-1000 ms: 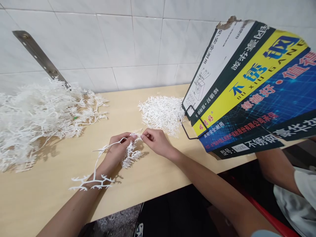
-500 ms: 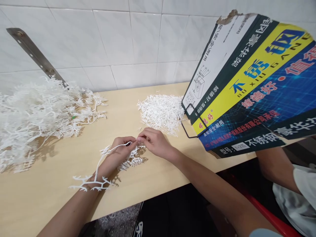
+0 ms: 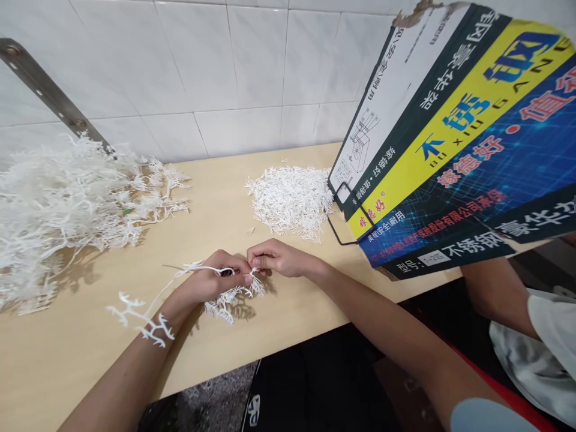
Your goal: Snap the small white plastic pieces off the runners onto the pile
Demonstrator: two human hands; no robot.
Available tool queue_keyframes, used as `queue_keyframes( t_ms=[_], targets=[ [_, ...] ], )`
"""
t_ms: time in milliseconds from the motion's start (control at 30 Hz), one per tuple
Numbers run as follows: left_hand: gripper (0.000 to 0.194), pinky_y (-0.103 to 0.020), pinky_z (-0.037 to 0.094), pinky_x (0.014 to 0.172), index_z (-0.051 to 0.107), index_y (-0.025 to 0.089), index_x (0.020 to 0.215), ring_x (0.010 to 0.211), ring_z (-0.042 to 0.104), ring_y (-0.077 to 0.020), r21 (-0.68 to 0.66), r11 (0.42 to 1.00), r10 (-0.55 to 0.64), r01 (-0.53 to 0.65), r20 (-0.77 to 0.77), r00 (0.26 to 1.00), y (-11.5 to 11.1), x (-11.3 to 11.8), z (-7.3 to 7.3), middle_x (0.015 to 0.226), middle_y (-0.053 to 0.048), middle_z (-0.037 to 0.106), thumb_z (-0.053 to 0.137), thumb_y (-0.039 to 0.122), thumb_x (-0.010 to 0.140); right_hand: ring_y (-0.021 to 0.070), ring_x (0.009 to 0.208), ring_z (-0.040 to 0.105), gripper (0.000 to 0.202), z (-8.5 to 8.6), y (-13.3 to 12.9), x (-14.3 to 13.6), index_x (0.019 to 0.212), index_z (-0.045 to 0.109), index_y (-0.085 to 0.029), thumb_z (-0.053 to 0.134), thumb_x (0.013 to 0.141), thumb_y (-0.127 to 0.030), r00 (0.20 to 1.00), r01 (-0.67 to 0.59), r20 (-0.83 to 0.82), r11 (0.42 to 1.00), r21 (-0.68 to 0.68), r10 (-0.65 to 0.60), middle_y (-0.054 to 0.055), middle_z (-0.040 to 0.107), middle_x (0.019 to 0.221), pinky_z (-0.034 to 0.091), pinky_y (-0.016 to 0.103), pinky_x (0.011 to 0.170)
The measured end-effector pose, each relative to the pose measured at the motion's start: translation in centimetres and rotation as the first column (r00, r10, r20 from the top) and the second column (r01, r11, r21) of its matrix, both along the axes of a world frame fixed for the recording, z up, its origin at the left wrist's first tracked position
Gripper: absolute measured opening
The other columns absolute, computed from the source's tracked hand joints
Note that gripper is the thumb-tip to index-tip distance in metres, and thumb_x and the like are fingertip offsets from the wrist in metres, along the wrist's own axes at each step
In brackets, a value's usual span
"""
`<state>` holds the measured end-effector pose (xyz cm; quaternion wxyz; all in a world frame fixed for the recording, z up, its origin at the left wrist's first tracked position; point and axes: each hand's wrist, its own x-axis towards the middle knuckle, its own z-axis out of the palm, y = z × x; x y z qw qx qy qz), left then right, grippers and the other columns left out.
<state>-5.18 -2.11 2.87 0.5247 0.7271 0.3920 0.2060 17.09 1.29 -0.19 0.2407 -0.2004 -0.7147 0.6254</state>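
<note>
My left hand (image 3: 220, 276) is closed around a white branched plastic sprue (image 3: 157, 294). Its thin stem curves back over my wrist, and forked twigs spread on both sides of the hand. Right beside it, my right hand (image 3: 279, 259) pinches at the sprue's end, where a small fan of thin white tips (image 3: 256, 285) sticks out below the fingers. The exact spot between those fingertips is hidden. Beyond both hands lies a low pile of small loose white plastic pieces (image 3: 290, 201).
At left rises a large tangled heap of white sprues (image 3: 76, 198) on the wooden table (image 3: 216, 180). A printed cardboard box piece (image 3: 450, 150) with a black wire frame (image 3: 344, 231) stands at right. A metal bracket (image 3: 54, 96) is on the tiled wall. Another person's arm (image 3: 499, 297) shows at right.
My hands have drawn slightly apart, and the fan of tips now shows between them. The sprue's trailing stem has swung left and tilted. The view has shifted a little.
</note>
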Motion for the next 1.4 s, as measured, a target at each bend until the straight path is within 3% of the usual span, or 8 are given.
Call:
queue_keyframes(
  t_ms=[100, 200, 367, 667, 967, 1067, 1200, 1400],
  targets=[
    [0.028, -0.027, 0.036, 0.055, 0.074, 0.016, 0.067, 0.052, 0.044, -0.0127, -0.028, 0.998, -0.053, 0.053, 0.004, 0.999, 0.0, 0.0, -0.2, 0.055, -0.001, 0.058, 0.073, 0.04, 0.082, 0.0107, 0.059, 0.049, 0.038, 0.2, -0.1, -0.1, 0.079, 0.059, -0.018, 0.058, 0.098, -0.051, 0.991, -0.086, -0.106, 0.994, -0.07, 0.079, -0.002, 0.054, 0.065, 0.039, 0.024, 0.057],
    [0.03, -0.027, 0.041, 0.059, 0.076, 0.016, 0.07, 0.06, 0.052, -0.0156, 0.005, 0.999, 0.054, -0.054, 0.017, 0.998, 0.0, 0.4, -0.5, 0.064, -0.004, 0.065, 0.073, 0.044, 0.082, 0.0113, 0.062, 0.055, 0.025, 0.1, -0.4, -0.8, 0.088, 0.063, -0.018, 0.062, 0.097, -0.041, 0.976, 0.175, -0.112, 0.98, -0.091, -0.184, 0.0, 0.061, 0.073, 0.045, 0.025, 0.06],
    [0.036, -0.026, 0.041, 0.058, 0.072, 0.017, 0.073, 0.063, 0.053, -0.0165, 0.045, 0.942, 0.334, -0.333, -0.04, 0.942, 0.3, 0.8, -1.0, 0.067, -0.003, 0.063, 0.068, 0.05, 0.084, 0.0104, 0.071, 0.062, 0.026, 0.3, -0.9, -1.3, 0.121, 0.066, -0.021, 0.053, 0.099, -0.022, 0.729, 0.666, -0.011, 0.706, 0.241, -0.684, 0.006, 0.071, 0.107, 0.049, 0.025, 0.067],
    [0.029, -0.024, 0.035, 0.055, 0.073, 0.017, 0.077, 0.06, 0.044, -0.0137, 0.067, 0.934, 0.356, -0.351, -0.106, 0.928, 0.2, 1.2, -0.7, 0.063, 0.0, 0.056, 0.067, 0.045, 0.083, 0.0113, 0.068, 0.058, 0.014, 1.2, -1.1, -0.7, 0.084, 0.071, -0.02, 0.067, 0.094, -0.029, 0.841, 0.409, 0.15, 0.793, 0.452, -0.519, -0.002, 0.069, 0.075, 0.038, 0.024, 0.064],
    [0.024, -0.026, 0.042, 0.057, 0.075, 0.016, 0.072, 0.058, 0.052, -0.0154, -0.067, 0.995, 0.072, -0.071, 0.008, 0.997, 0.0, 0.1, -0.5, 0.062, -0.004, 0.063, 0.069, 0.038, 0.08, 0.0107, 0.061, 0.047, 0.029, 0.1, -0.4, -0.1, 0.081, 0.065, -0.018, 0.057, 0.1, -0.039, 0.99, 0.116, 0.065, 0.983, 0.145, -0.127, -0.002, 0.056, 0.069, 0.036, 0.024, 0.058],
    [0.027, -0.026, 0.042, 0.057, 0.074, 0.016, 0.074, 0.059, 0.053, -0.0161, -0.064, 0.979, 0.192, -0.192, -0.002, 0.981, 0.1, 0.4, -0.7, 0.064, -0.004, 0.063, 0.067, 0.041, 0.081, 0.0117, 0.066, 0.054, 0.02, 0.1, -0.4, -0.6, 0.1, 0.066, -0.019, 0.059, 0.098, -0.037, 0.925, 0.366, 0.053, 0.919, 0.147, -0.377, 0.001, 0.065, 0.084, 0.043, 0.024, 0.061],
    [0.029, -0.025, 0.042, 0.059, 0.071, 0.017, 0.075, 0.064, 0.053, -0.0164, 0.027, 0.937, 0.35, -0.349, -0.001, 0.937, 0.5, 0.9, -1.2, 0.07, -0.004, 0.063, 0.067, 0.045, 0.082, 0.0117, 0.074, 0.06, 0.032, 0.6, -0.7, -0.8, 0.13, 0.061, -0.021, 0.054, 0.101, -0.032, 0.732, 0.635, 0.004, 0.685, 0.359, -0.681, 0.008, 0.069, 0.115, 0.046, 0.026, 0.07],
    [0.032, -0.024, 0.037, 0.055, 0.07, 0.017, 0.082, 0.062, 0.047, -0.0146, 0.071, 0.923, 0.381, -0.378, -0.039, 0.924, 0.3, 0.7, -0.9, 0.069, -0.002, 0.058, 0.061, 0.047, 0.088, 0.0108, 0.063, 0.053, 0.029, 0.7, -1.1, -0.6, 0.089, 0.074, -0.021, 0.062, 0.097, -0.045, 0.843, 0.407, 0.168, 0.811, 0.421, -0.51, -0.002, 0.065, 0.071, 0.036, 0.023, 0.06]
  ],
)
